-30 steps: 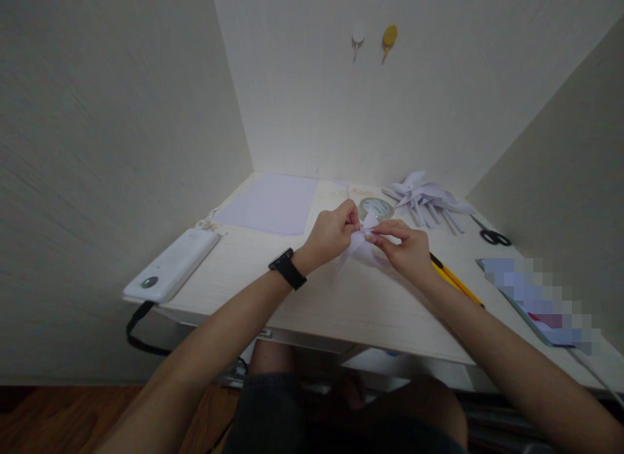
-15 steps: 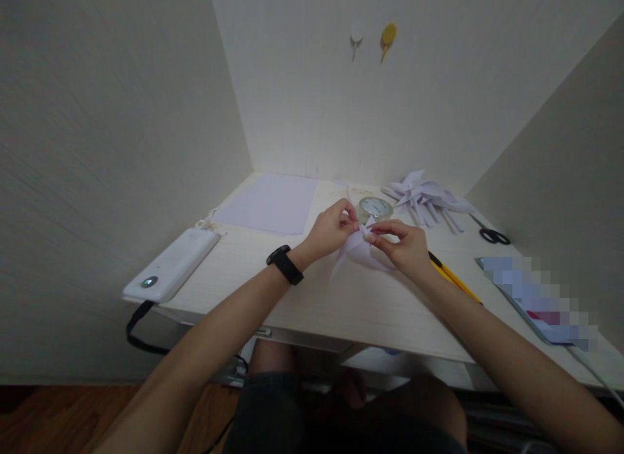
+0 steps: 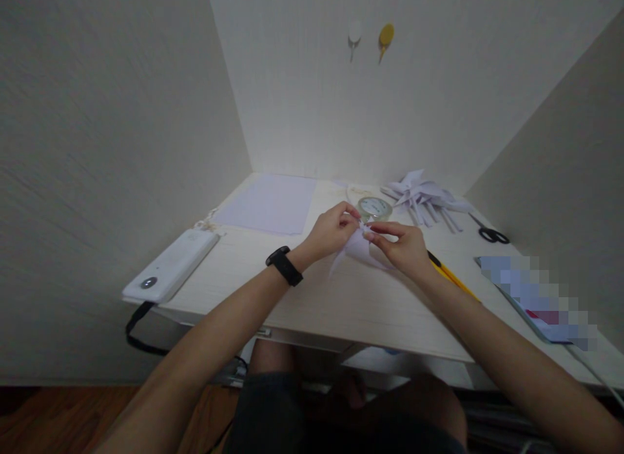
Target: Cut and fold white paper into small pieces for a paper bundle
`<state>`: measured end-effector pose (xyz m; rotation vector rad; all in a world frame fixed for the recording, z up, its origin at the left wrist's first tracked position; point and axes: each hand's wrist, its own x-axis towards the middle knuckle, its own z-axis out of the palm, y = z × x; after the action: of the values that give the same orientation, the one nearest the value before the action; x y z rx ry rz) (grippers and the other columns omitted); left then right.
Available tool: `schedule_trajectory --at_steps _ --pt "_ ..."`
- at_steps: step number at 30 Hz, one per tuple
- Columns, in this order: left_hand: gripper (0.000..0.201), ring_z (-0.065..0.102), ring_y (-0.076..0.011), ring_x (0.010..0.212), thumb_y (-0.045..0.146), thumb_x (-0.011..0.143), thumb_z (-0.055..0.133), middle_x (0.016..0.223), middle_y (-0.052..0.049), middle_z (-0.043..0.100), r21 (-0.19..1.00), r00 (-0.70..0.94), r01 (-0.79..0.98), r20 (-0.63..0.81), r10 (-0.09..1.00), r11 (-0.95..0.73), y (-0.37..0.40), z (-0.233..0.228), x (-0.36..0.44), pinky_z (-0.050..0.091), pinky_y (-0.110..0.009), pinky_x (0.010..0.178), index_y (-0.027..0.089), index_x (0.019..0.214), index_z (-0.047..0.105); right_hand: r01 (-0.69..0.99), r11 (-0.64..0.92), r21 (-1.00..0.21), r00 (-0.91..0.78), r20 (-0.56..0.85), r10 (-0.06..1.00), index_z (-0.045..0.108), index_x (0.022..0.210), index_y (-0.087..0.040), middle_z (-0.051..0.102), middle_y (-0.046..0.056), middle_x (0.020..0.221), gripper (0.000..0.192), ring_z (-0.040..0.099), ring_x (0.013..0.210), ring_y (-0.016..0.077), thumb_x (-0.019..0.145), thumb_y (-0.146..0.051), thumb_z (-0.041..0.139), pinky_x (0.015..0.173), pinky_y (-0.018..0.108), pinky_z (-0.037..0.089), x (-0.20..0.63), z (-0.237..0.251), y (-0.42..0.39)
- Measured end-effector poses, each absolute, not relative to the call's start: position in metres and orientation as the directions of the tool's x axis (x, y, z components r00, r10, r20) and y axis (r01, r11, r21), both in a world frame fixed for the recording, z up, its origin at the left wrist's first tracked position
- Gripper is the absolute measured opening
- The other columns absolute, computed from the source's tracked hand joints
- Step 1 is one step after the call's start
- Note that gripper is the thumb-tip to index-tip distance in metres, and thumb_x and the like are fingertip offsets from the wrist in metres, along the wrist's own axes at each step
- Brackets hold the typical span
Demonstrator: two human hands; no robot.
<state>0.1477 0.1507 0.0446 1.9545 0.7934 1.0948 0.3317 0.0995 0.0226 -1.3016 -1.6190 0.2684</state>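
Observation:
Between my two hands is a white paper pinwheel (image 3: 358, 247), its curved blades spreading below my fingers over the desk. My left hand (image 3: 335, 227), with a black watch on the wrist, pinches the pinwheel near its centre from the left. From the right, thumb and forefinger of my right hand (image 3: 400, 244) are closed on the same central part. The fingers partly hide what lies at the centre. Just behind the hands lies a roll of clear tape (image 3: 374, 208). A yellow and black utility knife (image 3: 453, 278) rests beside my right forearm.
Several finished paper pinwheels (image 3: 422, 194) are heaped at the back right, near black-handled scissors (image 3: 493, 235). White paper sheets (image 3: 268, 203) lie at the back left. A white power bank (image 3: 173, 265) with a black cable sits on the left edge. A blurred-out flat device (image 3: 531, 301) lies right.
Both hands stay at almost the same spot, still pinching the pinwheel's centre. The fingers have shifted only slightly, and the view has moved a little.

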Motion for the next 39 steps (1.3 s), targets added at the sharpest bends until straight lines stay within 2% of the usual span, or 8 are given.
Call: schedule_trajectory --at_steps 4,7,10,16,21,27,36,39 --pt "0.016 0.066 -0.0123 0.071 0.013 0.082 0.054 0.080 -0.002 0.072 0.882 0.401 0.107 0.385 0.831 -0.460 0.154 0.043 0.149 0.046 -0.023 0.066 0.018 0.098 0.057 0.663 0.512 -0.546 -0.001 0.684 0.730 0.079 0.092 -0.027 0.077 0.007 0.092 0.018 0.070 0.088 0.0252 0.081 -0.038 0.071 0.081 0.041 0.055 0.330 0.023 0.098" --pt "0.013 0.067 -0.0133 0.070 0.018 0.083 0.059 0.077 -0.002 0.072 0.905 0.359 0.104 0.353 0.864 -0.413 0.156 0.043 0.150 0.047 -0.025 0.067 0.017 0.096 0.056 0.708 0.565 -0.423 -0.061 0.761 0.646 0.079 0.093 -0.028 0.076 0.006 0.087 0.015 0.067 0.086 0.0248 0.084 -0.034 0.069 0.077 0.041 0.055 0.328 0.026 0.096" --pt "0.013 0.067 -0.0131 0.069 0.027 0.085 0.063 0.075 -0.003 0.071 0.898 0.336 0.117 0.366 0.868 -0.424 0.156 0.045 0.150 0.047 -0.025 0.066 0.017 0.088 0.056 0.733 0.589 -0.340 -0.122 0.786 0.606 0.078 0.094 -0.030 0.077 0.005 0.086 0.014 0.065 0.086 0.0251 0.085 -0.032 0.067 0.078 0.044 0.054 0.328 0.029 0.094" --pt "0.024 0.064 -0.0125 0.063 0.037 0.082 0.069 0.065 0.000 0.067 0.876 0.307 0.168 0.389 0.868 -0.452 0.157 0.043 0.148 0.043 -0.023 0.059 0.018 0.079 0.055 0.752 0.605 -0.261 -0.193 0.791 0.581 0.078 0.094 -0.032 0.078 0.003 0.086 0.016 0.066 0.088 0.0254 0.087 -0.027 0.065 0.081 0.045 0.053 0.329 0.029 0.093" --pt "0.026 0.065 -0.0119 0.063 0.029 0.075 0.075 0.066 0.001 0.068 0.917 0.310 0.060 0.357 0.881 -0.393 0.156 0.045 0.147 0.045 -0.023 0.061 0.018 0.085 0.054 0.739 0.632 -0.234 -0.231 0.793 0.564 0.077 0.096 -0.031 0.078 0.003 0.085 0.018 0.066 0.090 0.0256 0.087 -0.024 0.063 0.082 0.045 0.052 0.330 0.026 0.093" --pt "0.027 0.061 -0.0092 0.058 0.016 0.071 0.075 0.062 0.004 0.065 0.963 0.345 -0.060 0.267 0.900 -0.263 0.150 0.053 0.146 0.046 -0.023 0.063 0.016 0.087 0.053 0.734 0.609 -0.300 -0.179 0.780 0.599 0.078 0.095 -0.030 0.076 0.006 0.086 0.016 0.065 0.090 0.0255 0.086 -0.028 0.066 0.081 0.044 0.053 0.328 0.027 0.092" --pt "0.014 0.062 -0.0090 0.061 0.008 0.081 0.064 0.066 0.001 0.066 0.989 0.421 -0.094 0.147 0.895 -0.118 0.146 0.058 0.147 0.047 -0.025 0.067 0.015 0.088 0.054 0.716 0.632 -0.297 -0.170 0.804 0.570 0.077 0.096 -0.028 0.073 0.006 0.090 0.014 0.064 0.093 0.0251 0.084 -0.028 0.070 0.083 0.043 0.053 0.330 0.031 0.092" --pt "0.012 0.063 -0.0096 0.064 0.005 0.082 0.060 0.067 0.000 0.065 0.990 0.414 -0.081 0.136 0.900 -0.112 0.146 0.058 0.147 0.048 -0.026 0.070 0.015 0.087 0.056 0.700 0.627 -0.341 -0.142 0.795 0.590 0.077 0.095 -0.028 0.072 0.007 0.092 0.014 0.064 0.093 0.0248 0.083 -0.029 0.071 0.082 0.042 0.054 0.330 0.029 0.093"
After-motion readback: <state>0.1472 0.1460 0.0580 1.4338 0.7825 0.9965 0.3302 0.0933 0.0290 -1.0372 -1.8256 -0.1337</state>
